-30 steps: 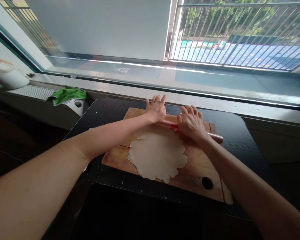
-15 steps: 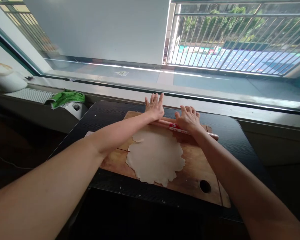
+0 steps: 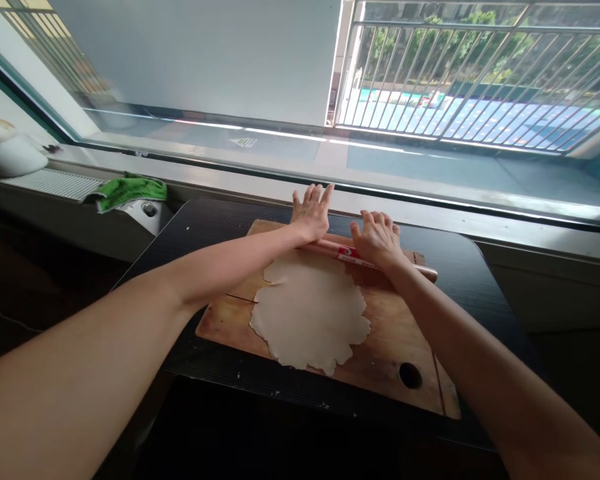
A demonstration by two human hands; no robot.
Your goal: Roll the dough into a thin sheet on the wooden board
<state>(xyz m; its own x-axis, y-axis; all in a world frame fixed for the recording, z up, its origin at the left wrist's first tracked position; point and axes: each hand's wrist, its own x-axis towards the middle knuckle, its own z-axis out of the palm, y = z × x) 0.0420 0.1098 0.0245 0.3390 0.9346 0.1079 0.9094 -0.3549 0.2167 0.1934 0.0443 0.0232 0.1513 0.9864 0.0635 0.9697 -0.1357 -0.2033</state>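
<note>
The rolling pin (image 3: 349, 254) is partly covered by the left hand (image 3: 312, 219) and the right hand (image 3: 379, 240), its middle left exposed between them. Beyond it, the left fingers (image 3: 316, 197) are held spread — the right ones slightly bent. The dough (image 3: 310, 313) is laid flat on the wooden board (image 3: 390, 333) — nearer than any fingertip.
</note>
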